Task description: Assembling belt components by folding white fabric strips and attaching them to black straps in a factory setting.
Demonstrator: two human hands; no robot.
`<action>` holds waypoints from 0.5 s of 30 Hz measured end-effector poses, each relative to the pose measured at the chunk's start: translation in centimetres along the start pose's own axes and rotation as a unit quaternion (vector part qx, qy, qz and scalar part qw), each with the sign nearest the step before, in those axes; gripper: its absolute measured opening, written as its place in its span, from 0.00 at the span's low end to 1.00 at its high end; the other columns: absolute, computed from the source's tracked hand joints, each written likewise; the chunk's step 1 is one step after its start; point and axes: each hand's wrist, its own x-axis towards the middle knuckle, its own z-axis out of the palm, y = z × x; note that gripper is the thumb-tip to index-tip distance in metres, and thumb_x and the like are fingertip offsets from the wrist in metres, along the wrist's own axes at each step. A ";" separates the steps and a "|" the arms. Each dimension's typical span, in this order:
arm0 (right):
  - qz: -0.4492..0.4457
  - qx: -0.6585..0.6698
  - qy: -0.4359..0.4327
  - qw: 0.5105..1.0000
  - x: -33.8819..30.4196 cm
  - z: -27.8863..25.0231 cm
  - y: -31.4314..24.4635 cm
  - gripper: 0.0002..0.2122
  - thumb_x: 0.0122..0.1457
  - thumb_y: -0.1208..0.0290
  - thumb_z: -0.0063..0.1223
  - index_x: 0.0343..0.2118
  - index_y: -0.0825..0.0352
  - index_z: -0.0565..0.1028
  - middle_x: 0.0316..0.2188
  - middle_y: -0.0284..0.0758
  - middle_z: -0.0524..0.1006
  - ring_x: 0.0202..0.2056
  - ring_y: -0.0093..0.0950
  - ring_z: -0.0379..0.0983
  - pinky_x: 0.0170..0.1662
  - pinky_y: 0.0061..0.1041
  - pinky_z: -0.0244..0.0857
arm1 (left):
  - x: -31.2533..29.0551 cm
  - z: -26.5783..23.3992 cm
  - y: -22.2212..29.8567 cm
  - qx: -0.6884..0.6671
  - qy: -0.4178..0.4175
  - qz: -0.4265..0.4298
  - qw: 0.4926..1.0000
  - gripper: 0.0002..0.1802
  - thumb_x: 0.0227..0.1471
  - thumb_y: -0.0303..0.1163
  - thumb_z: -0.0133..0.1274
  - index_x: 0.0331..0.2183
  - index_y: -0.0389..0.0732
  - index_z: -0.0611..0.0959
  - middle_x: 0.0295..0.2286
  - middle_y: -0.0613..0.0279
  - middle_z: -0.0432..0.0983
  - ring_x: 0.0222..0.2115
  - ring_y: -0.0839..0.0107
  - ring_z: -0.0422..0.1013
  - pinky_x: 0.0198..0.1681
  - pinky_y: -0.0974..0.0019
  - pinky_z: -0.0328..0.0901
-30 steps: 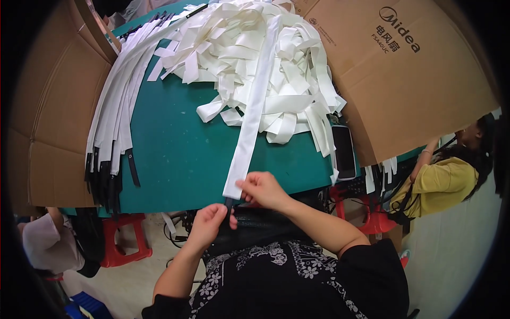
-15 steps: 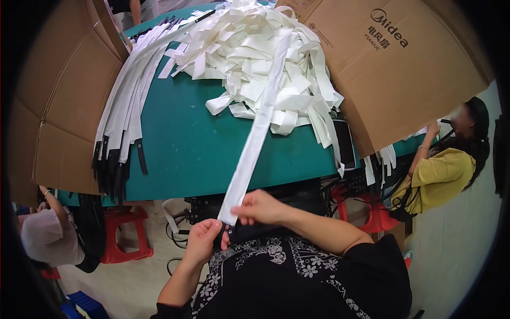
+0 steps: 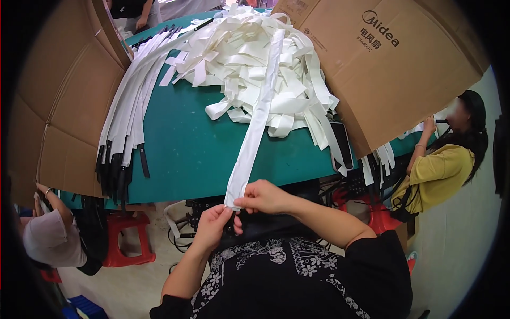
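Note:
A long white fabric strip (image 3: 249,143) runs from the pile of white strips (image 3: 249,58) across the green table and over its near edge to my hands. My left hand (image 3: 212,227) is closed on its lower end, thumb on top. Just to the right, my right hand (image 3: 266,197) pinches the strip's edge between thumb and fingers. Below the white cloth, a dark part shows between my hands, mostly hidden by the fingers and lost against my dark clothes.
White strips with black ends (image 3: 133,106) hang over the table's left edge. Cardboard boxes (image 3: 79,95) (image 3: 393,80) stand at both sides. A black-faced flat device (image 3: 341,143) lies right. People sit left and right by red stools (image 3: 128,239); another stands at the far side.
Both hands have moved slightly up and to the right with the strip's lower end. The black end with its eyelet, visible before, is now mostly covered.

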 end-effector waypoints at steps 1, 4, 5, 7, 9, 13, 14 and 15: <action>-0.003 0.018 0.018 1.000 0.2 -0.7 -0.2 0.15 0.52 0.62 0.51 0.19 0.70 0.72 0.13 0.29 0.71 0.16 0.17 0.66 0.20 0.17 0.60 | 0.0 0.6 0.2 0.032 0.017 0.025 0.999 0.13 0.55 0.34 0.39 0.32 0.33 0.73 0.24 0.59 0.73 0.27 0.72 0.70 0.34 0.71 0.64; 0.011 0.054 0.069 0.996 1.1 -2.8 0.2 0.14 0.52 0.63 0.50 0.19 0.70 0.71 0.14 0.29 0.71 0.16 0.16 0.65 0.19 0.16 0.58 | -0.2 0.5 -0.7 0.108 0.039 0.065 0.991 0.13 0.55 0.33 0.39 0.31 0.33 0.73 0.23 0.58 0.73 0.24 0.71 0.70 0.30 0.71 0.65; 0.015 0.043 0.064 0.997 1.2 -2.7 0.7 0.13 0.52 0.64 0.50 0.19 0.70 0.72 0.14 0.29 0.71 0.16 0.16 0.65 0.19 0.15 0.58 | -0.1 0.4 -0.9 0.084 0.027 0.048 0.995 0.13 0.55 0.33 0.39 0.31 0.33 0.73 0.23 0.58 0.73 0.24 0.71 0.70 0.31 0.71 0.65; 0.031 0.024 -0.039 0.998 0.0 -1.2 -0.6 0.12 0.53 0.64 0.50 0.22 0.70 0.73 0.14 0.28 0.70 0.17 0.15 0.64 0.20 0.15 0.58 | 0.0 0.8 0.2 0.036 0.022 0.035 0.999 0.13 0.54 0.33 0.40 0.29 0.33 0.74 0.22 0.58 0.72 0.23 0.71 0.70 0.31 0.70 0.65; 0.015 0.029 -0.050 0.998 -0.5 -0.8 -1.2 0.12 0.53 0.64 0.50 0.23 0.69 0.73 0.15 0.28 0.71 0.17 0.15 0.64 0.20 0.15 0.58 | 0.6 0.8 1.1 0.039 0.015 0.054 0.998 0.12 0.54 0.32 0.41 0.30 0.33 0.73 0.22 0.58 0.72 0.22 0.70 0.70 0.31 0.70 0.66; 0.022 0.058 0.053 0.997 0.7 -2.8 -0.9 0.13 0.53 0.63 0.51 0.19 0.68 0.72 0.13 0.27 0.70 0.15 0.13 0.62 0.18 0.13 0.55 | -0.6 0.2 -0.4 0.062 0.011 0.055 0.996 0.10 0.53 0.33 0.42 0.31 0.36 0.71 0.22 0.60 0.71 0.19 0.73 0.68 0.27 0.72 0.65; 0.033 0.033 0.060 0.997 0.5 -2.9 -1.3 0.13 0.52 0.63 0.51 0.19 0.68 0.72 0.13 0.27 0.70 0.15 0.13 0.61 0.17 0.13 0.54 | -0.7 -0.1 -0.4 0.063 0.012 0.056 0.996 0.10 0.53 0.33 0.42 0.31 0.36 0.71 0.22 0.60 0.71 0.19 0.73 0.68 0.27 0.72 0.65; 0.037 0.031 0.044 0.998 0.4 -2.5 -1.3 0.13 0.52 0.63 0.51 0.19 0.69 0.72 0.13 0.27 0.70 0.15 0.13 0.62 0.17 0.13 0.54 | -0.8 -0.2 -0.3 0.041 0.025 0.049 0.998 0.10 0.54 0.33 0.41 0.31 0.36 0.71 0.21 0.62 0.70 0.16 0.74 0.66 0.25 0.73 0.64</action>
